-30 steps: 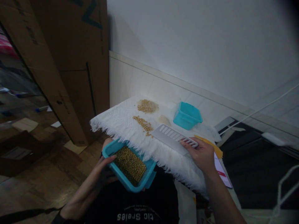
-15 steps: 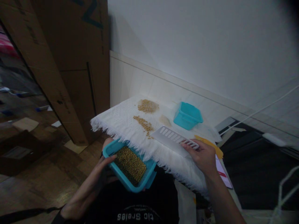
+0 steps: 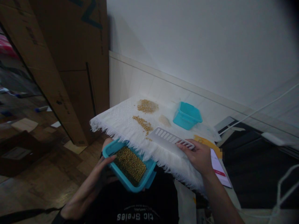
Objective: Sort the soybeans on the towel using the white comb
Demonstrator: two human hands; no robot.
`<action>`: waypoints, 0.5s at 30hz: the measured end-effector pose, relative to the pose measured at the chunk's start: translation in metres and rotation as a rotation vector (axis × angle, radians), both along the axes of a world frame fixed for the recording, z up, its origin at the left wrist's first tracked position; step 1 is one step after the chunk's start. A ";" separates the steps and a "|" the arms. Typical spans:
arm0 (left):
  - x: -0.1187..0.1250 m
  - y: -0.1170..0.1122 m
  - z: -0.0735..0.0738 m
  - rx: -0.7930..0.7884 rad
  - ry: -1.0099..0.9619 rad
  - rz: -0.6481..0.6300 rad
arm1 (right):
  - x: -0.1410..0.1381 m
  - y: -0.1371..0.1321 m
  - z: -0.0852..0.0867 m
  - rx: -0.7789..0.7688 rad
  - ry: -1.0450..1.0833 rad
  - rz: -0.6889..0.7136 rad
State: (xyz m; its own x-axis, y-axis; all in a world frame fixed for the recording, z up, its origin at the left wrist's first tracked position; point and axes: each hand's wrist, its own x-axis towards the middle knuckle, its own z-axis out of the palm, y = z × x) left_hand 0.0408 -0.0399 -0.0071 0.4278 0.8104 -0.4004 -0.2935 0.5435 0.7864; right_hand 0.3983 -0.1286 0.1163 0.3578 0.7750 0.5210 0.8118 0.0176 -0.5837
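My left hand [image 3: 102, 169] grips the near left corner of a teal container [image 3: 140, 184] full of tan beans [image 3: 130, 164], held just under the fringed front edge of a white cloth [image 3: 121, 119]. My right hand [image 3: 198, 156] is closed on a white slotted plastic panel [image 3: 167, 139], which lies tilted on the cloth. The panel's far end sits beside a short trail of loose beans [image 3: 143, 123]. A bigger bean pile [image 3: 147, 106] lies further back on the cloth.
An empty teal container [image 3: 187, 115] stands at the back right of the cloth, a small pale heap [image 3: 164, 120] next to it. Tall cardboard boxes [image 3: 70, 62] stand at the left. White cables [image 3: 261, 109] and a dark surface [image 3: 257, 161] lie at the right.
My right hand has slid the slotted panel a little to the left along the cloth, closer to the loose beans. The left hand and the bean container have stayed put.
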 end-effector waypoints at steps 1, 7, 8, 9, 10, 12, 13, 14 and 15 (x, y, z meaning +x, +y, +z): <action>0.001 0.000 0.003 0.005 -0.010 -0.004 | -0.001 0.001 0.000 0.000 0.002 0.001; 0.000 -0.014 0.033 0.044 -0.053 -0.007 | -0.010 0.004 0.006 0.013 0.007 0.033; -0.001 -0.016 0.036 0.053 -0.063 -0.010 | -0.012 0.003 0.006 0.018 0.004 0.042; -0.001 -0.016 0.037 0.047 -0.064 -0.008 | -0.014 0.002 0.007 0.021 0.001 0.053; -0.001 -0.016 0.036 0.034 -0.060 -0.005 | -0.017 0.000 0.007 0.026 -0.002 0.063; 0.001 -0.011 0.029 0.002 -0.048 0.007 | -0.022 -0.004 0.007 0.031 -0.012 0.086; 0.002 -0.008 0.024 -0.010 -0.042 0.007 | -0.024 -0.006 0.006 0.031 -0.021 0.095; 0.002 -0.005 0.018 -0.023 -0.037 0.007 | -0.025 -0.007 0.006 0.035 -0.031 0.097; 0.002 -0.003 0.012 -0.030 -0.033 0.008 | -0.025 -0.009 0.006 0.047 -0.041 0.089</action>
